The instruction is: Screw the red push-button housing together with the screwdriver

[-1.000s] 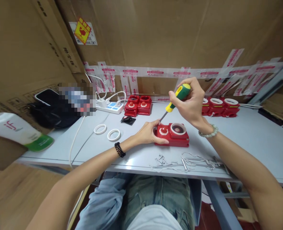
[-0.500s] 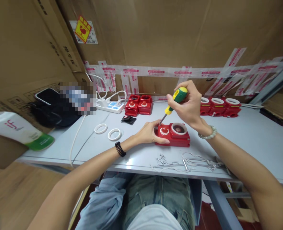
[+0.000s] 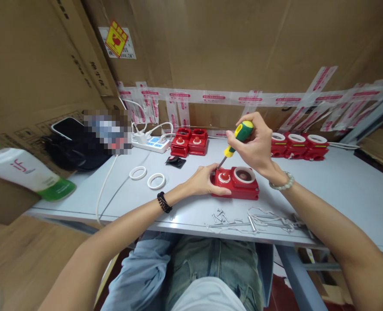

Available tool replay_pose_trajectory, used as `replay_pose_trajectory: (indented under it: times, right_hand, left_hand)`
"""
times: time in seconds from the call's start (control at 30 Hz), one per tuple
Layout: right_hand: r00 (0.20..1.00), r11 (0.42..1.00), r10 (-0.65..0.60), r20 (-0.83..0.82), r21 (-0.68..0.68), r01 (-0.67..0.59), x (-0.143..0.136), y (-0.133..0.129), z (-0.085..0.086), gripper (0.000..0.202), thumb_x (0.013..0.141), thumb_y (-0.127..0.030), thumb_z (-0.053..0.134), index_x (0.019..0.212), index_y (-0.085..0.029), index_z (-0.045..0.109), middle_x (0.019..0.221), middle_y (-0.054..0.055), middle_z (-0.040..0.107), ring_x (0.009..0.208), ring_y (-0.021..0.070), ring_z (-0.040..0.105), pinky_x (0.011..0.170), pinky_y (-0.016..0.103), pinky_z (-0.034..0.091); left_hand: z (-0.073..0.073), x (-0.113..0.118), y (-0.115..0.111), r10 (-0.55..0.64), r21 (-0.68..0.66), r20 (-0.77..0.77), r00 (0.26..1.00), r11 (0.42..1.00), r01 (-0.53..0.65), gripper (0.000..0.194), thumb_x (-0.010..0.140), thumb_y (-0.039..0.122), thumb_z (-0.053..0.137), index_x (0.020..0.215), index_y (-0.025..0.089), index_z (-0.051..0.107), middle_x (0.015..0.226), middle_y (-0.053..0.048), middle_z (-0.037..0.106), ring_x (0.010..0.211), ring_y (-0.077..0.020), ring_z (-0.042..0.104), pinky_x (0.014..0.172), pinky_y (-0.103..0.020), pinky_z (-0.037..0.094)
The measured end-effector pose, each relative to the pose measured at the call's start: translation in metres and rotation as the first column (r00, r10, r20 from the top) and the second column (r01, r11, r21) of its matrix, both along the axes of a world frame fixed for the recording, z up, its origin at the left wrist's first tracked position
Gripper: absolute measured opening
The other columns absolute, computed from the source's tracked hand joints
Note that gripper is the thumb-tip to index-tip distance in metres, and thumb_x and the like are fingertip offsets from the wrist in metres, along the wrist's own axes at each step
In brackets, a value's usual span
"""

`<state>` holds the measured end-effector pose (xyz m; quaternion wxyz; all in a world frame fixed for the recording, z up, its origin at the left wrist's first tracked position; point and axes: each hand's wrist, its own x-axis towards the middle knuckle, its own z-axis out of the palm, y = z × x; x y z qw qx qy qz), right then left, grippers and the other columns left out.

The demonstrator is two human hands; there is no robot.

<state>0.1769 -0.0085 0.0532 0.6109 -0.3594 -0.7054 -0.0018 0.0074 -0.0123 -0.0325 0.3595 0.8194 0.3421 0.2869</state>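
Two hands work: our left hand (image 3: 202, 182) steadies the stiff, light red box (image 3: 235, 183); our right hand (image 3: 256, 144) grips the screwdriver (image 3: 235, 140) handle tightly.

Small assembly workshop / packing area. Grey surface (image 3: 340, 190) walled in by big cardboard cartons (image 3: 227, 43) patched w/ printed tape. Behind the right hand (image 3: 254, 144) and its screwdriver (image 3: 237, 138): row of identical red units (image 3: 297, 144); two more red units (image 3: 189, 141) behind the left hand (image 3: 202, 181). Loose screws (image 3: 219, 215) just in front of hands, white rings (image 3: 148, 177) and power strip (image 3: 152, 143) to their left.
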Motion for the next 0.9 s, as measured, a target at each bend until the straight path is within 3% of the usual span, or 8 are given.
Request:
replay_pose_trajectory:
  times: [0.23, 0.43, 0.57, 0.7, 0.9]
  right_hand:
    - [1.000, 1.000, 0.008, -0.017, 0.009, -0.008, 0.000, -0.001, 0.001, 0.024, 0.071, -0.022, 0.071, 0.083, -0.024, 0.050, 0.069, -0.005, 0.049, 0.056, 0.0107, 0.044, 0.050, 0.028, 0.038]
    - [1.000, 1.000, 0.000, -0.001, 0.004, 0.000, 0.001, -0.002, 0.001, 0.023, 0.073, -0.023, 0.070, 0.084, -0.024, 0.050, 0.071, -0.004, 0.050, 0.058, 0.0113, 0.047, 0.052, 0.029, 0.040]
    - [1.000, 1.000, -0.011, 0.000, 0.023, 0.011, 0.001, -0.001, 0.001, 0.023, 0.073, -0.024, 0.070, 0.084, -0.023, 0.050, 0.071, -0.004, 0.051, 0.058, 0.0104, 0.047, 0.051, 0.027, 0.040]
    - [1.000, 0.998, -0.003, 0.001, 0.056, 0.003, 0.001, 0.000, 0.000, 0.022, 0.072, -0.022, 0.070, 0.084, -0.023, 0.051, 0.070, -0.005, 0.050, 0.057, 0.0092, 0.046, 0.050, 0.026, 0.039]
    - [1.000, 0.999, -0.013, 0.011, 0.045, 0.012, 0.001, -0.002, 0.001, 0.022, 0.073, -0.023, 0.070, 0.084, -0.023, 0.050, 0.070, -0.005, 0.051, 0.056, 0.0095, 0.046, 0.049, 0.026, 0.040]
  left_hand:
    - [0.000, -0.001, -0.001, -0.012, 0.007, -0.023, 1.000, 1.000, 0.012, 0.069, 0.062, 0.059, 0.080, 0.113, 0.018, 0.057, 0.101, -0.008, 0.071, 0.095, -0.0285, 0.066, 0.085, -0.041, 0.051]
    - [0.009, -0.020, -0.002, -0.013, 0.096, -0.125, 0.992, 0.995, 0.025, 0.079, 0.061, 0.059, 0.080, 0.122, 0.019, 0.049, 0.126, -0.014, 0.059, 0.111, -0.0319, 0.057, 0.099, -0.049, 0.042]
    - [0.018, -0.030, -0.005, 0.038, 0.114, -0.174, 0.984, 0.993, -0.018, 0.060, 0.066, 0.058, 0.077, 0.106, 0.019, 0.055, 0.116, -0.010, 0.061, 0.106, -0.0293, 0.057, 0.096, -0.048, 0.044]
    - [0.025, -0.031, -0.008, 0.036, 0.046, -0.212, 0.977, 0.999, -0.026, 0.047, 0.069, 0.051, 0.075, 0.099, 0.018, 0.060, 0.111, -0.009, 0.065, 0.104, -0.0270, 0.058, 0.094, -0.044, 0.045]
    - [0.031, -0.030, -0.010, 0.022, -0.035, -0.147, 0.989, 0.999, -0.028, 0.037, 0.072, 0.045, 0.073, 0.094, 0.015, 0.065, 0.099, -0.008, 0.070, 0.093, -0.0216, 0.063, 0.086, -0.035, 0.048]
